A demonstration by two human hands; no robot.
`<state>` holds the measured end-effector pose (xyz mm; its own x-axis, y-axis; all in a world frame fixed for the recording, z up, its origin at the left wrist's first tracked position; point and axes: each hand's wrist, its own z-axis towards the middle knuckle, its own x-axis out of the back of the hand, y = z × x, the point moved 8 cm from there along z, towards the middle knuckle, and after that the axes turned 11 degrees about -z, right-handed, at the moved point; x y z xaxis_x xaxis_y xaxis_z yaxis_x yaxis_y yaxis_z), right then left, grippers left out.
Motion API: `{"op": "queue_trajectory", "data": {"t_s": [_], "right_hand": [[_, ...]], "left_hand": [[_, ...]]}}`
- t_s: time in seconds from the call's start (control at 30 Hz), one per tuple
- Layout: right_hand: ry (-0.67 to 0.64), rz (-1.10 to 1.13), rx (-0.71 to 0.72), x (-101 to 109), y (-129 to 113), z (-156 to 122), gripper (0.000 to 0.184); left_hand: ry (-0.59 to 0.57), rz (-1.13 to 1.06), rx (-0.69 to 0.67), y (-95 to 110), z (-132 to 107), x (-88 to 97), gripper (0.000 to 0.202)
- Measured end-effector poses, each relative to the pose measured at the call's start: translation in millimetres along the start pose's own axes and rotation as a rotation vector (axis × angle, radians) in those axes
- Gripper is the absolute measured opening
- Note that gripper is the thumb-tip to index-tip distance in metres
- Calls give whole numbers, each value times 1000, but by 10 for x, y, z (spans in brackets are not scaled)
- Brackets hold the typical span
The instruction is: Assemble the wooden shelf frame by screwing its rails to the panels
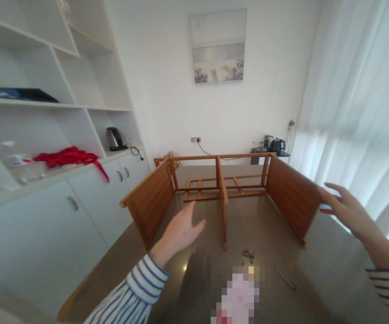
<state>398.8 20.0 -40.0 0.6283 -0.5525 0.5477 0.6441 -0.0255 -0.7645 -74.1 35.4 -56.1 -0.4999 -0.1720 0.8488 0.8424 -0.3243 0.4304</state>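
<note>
A partly built wooden shelf unit (pixel 194 157) lies on its side on the table, with a left panel (pixel 157 193), a middle panel (pixel 223 202) and a right panel (pixel 292 193) standing up. My left hand (pixel 182 227) hovers between the left and middle panels, thumb apart from the fingers, holding nothing. At the right panel's near upper corner is my right hand (pixel 346 207), its fingers spread; whether they touch the wood I cannot tell. Several small screws (pixel 248 256) lie in front of the middle panel. To their right rests an Allen key (pixel 286 279).
Behind the panels a slatted wooden frame (pixel 201 199) lies on the grey table (pixel 265 225). A pixelated pinkish item (pixel 239 294) is at the near edge. White shelving with a kettle (pixel 114 138) and red cloth (pixel 68 157) stands left; a curtain (pixel 356 112) hangs right.
</note>
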Motion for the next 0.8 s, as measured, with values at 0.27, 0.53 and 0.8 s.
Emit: {"op": "queue_trajectory", "data": {"t_s": [0.27,0.53,0.8], "right_hand": [[-115,-390,111,-533,438,-304,36],[-107,-504,122,-763,432,-307,27],[-340,-321,342,-850,275,-274,26]], "left_hand": [[-123,-338,138,334,46,-1107,67],[-125,-235,282,129,144,-1293,40],[-9,-204,348,-101,164,-1142,32]]}}
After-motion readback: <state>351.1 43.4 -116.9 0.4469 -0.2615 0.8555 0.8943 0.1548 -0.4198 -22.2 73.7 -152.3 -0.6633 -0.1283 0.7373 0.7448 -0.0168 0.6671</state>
